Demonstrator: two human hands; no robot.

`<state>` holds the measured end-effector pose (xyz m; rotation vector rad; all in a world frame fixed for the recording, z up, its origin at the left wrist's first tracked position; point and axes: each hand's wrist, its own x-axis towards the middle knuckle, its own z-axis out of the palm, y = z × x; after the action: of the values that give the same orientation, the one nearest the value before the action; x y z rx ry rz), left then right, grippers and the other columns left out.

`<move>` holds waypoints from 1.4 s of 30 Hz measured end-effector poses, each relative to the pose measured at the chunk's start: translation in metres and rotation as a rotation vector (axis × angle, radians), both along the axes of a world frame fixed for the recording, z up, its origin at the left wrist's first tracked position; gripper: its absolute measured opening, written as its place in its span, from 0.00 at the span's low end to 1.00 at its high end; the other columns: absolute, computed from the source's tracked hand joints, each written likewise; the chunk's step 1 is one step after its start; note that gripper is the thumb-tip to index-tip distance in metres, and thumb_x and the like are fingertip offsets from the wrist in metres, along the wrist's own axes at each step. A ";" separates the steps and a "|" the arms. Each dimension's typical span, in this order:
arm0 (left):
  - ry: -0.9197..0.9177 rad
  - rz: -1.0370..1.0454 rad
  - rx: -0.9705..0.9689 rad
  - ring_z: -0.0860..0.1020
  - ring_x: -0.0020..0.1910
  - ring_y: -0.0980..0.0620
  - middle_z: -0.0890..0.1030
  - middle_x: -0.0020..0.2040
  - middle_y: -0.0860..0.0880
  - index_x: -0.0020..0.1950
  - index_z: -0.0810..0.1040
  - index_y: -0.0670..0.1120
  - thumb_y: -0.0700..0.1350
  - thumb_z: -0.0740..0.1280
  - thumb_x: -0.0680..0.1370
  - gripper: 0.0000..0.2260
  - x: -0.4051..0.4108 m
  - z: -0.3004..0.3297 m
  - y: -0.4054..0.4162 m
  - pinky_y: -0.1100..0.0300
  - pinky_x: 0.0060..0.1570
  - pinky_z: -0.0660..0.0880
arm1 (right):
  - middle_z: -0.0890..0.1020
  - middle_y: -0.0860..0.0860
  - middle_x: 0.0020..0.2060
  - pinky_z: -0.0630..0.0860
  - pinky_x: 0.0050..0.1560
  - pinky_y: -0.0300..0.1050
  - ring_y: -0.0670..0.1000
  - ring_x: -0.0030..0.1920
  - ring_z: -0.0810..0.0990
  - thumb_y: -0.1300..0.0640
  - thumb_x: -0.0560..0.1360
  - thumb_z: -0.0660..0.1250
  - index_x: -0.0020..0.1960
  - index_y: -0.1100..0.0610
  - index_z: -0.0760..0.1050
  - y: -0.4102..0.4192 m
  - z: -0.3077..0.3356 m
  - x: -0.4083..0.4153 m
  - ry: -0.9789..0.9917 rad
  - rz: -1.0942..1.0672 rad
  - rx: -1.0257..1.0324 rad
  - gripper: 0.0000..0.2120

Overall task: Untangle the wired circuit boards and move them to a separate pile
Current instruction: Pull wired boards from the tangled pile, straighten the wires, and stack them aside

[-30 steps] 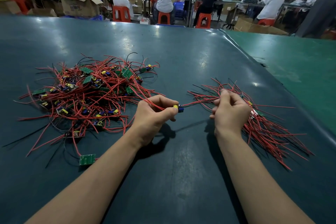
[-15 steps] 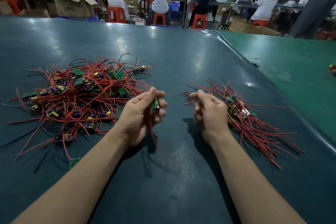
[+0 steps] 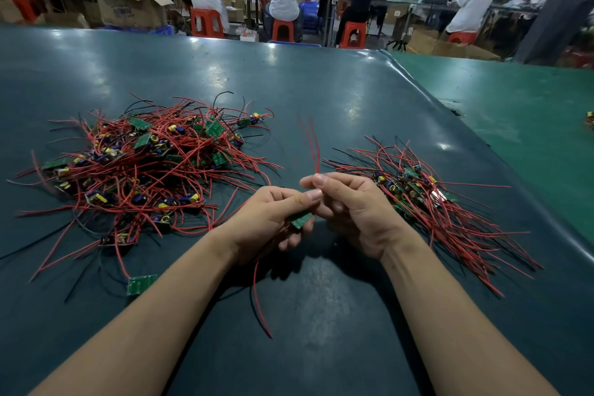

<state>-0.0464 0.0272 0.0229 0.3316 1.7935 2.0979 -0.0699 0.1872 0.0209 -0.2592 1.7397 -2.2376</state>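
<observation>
Left hand [image 3: 273,219]: your fingers grip a green circuit board [image 3: 301,219] above the desk [image 3: 321,100].
Right hand [image 3: 353,209]: you pinch its red wires [image 3: 313,145].
Piles: tangled heap [image 3: 144,167] left, sorted pile [image 3: 434,202] right.

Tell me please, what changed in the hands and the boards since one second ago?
The hands came together. The left hand now holds a green board; the right hand pinches its red wires, which point up. Both piles stayed where they were.

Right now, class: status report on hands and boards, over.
Left hand grips one green board. Right hand pinches its red wires. Nothing blocks sorted pile.
</observation>
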 end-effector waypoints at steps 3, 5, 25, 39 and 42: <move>-0.012 0.033 0.017 0.72 0.21 0.55 0.75 0.28 0.48 0.37 0.84 0.44 0.52 0.66 0.74 0.14 -0.001 0.001 0.002 0.67 0.19 0.66 | 0.64 0.46 0.20 0.55 0.21 0.33 0.44 0.20 0.58 0.55 0.70 0.73 0.38 0.56 0.85 -0.001 -0.001 -0.003 0.009 -0.164 -0.020 0.05; -0.022 0.035 0.009 0.71 0.20 0.55 0.75 0.26 0.48 0.34 0.83 0.45 0.52 0.66 0.74 0.14 -0.001 0.001 0.002 0.67 0.20 0.66 | 0.62 0.46 0.20 0.54 0.20 0.33 0.44 0.19 0.56 0.60 0.73 0.71 0.38 0.58 0.84 -0.001 -0.002 -0.006 -0.001 -0.288 -0.080 0.06; 0.018 0.072 0.019 0.70 0.20 0.55 0.75 0.27 0.49 0.36 0.83 0.46 0.53 0.65 0.73 0.14 0.001 0.000 0.002 0.66 0.20 0.66 | 0.63 0.47 0.23 0.55 0.21 0.32 0.43 0.20 0.57 0.51 0.71 0.71 0.44 0.57 0.84 0.000 0.000 -0.001 -0.019 -0.013 0.042 0.10; 0.070 0.135 0.131 0.79 0.41 0.53 0.84 0.44 0.48 0.41 0.87 0.46 0.52 0.68 0.76 0.12 -0.001 -0.008 0.002 0.58 0.38 0.79 | 0.66 0.48 0.24 0.55 0.20 0.32 0.43 0.19 0.59 0.49 0.80 0.62 0.37 0.58 0.74 0.012 0.003 -0.016 -0.140 -0.429 -0.195 0.17; 0.138 0.252 0.161 0.81 0.46 0.57 0.85 0.47 0.49 0.46 0.87 0.49 0.53 0.66 0.74 0.13 -0.006 -0.008 0.004 0.57 0.45 0.78 | 0.68 0.47 0.24 0.56 0.23 0.31 0.43 0.21 0.61 0.39 0.70 0.68 0.40 0.56 0.81 -0.001 -0.001 -0.004 -0.006 -0.087 0.145 0.19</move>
<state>-0.0522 0.0311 0.0152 0.3132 1.8288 2.4577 -0.0736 0.1858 0.0195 -0.1475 1.9340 -2.1542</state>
